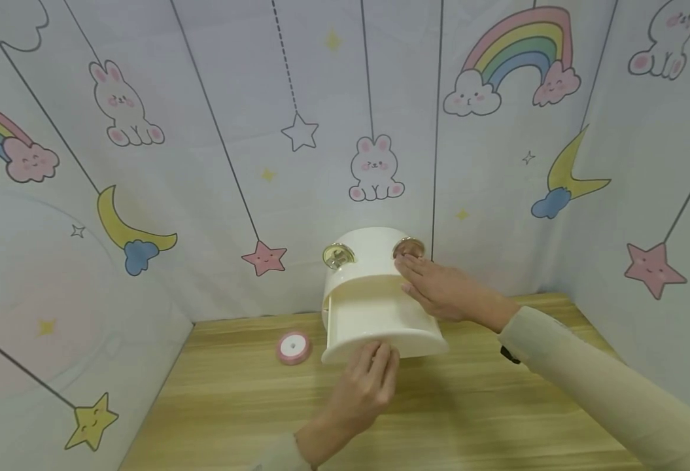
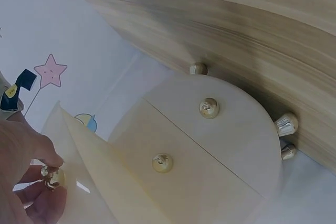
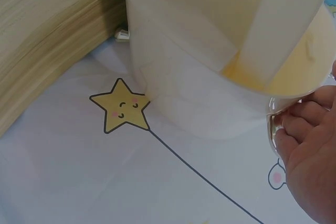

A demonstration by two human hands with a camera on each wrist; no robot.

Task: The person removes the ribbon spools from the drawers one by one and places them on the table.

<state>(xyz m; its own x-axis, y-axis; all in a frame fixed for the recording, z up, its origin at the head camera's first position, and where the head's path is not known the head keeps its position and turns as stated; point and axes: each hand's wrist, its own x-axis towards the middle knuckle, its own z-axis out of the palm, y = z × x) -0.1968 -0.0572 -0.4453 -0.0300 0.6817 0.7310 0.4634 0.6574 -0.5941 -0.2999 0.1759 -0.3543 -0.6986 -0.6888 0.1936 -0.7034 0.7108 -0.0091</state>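
A cream, rounded storage box (image 1: 373, 252) with drawers stands against the back wall. Its top drawer (image 1: 374, 317) is pulled out toward the front, and no contents are visible inside. My left hand (image 1: 361, 386) is at that drawer's front, its thumb and fingers pinching a gold knob (image 2: 56, 178) in the left wrist view. Two lower drawers, also with gold knobs (image 2: 163, 163), are closed. With fingers extended, my right hand (image 1: 441, 288) rests against the box's upper right side, beside a round gold ear-like piece (image 1: 409, 248). A matching gold piece (image 1: 338, 256) sits on the left.
A pink-rimmed white ribbon spool (image 1: 293, 347) lies left of the box on the wood-grain table (image 1: 227, 392). Cartoon-printed cloth walls (image 1: 215, 196) close in the back and both sides. Short gold feet (image 2: 286, 124) support the box.
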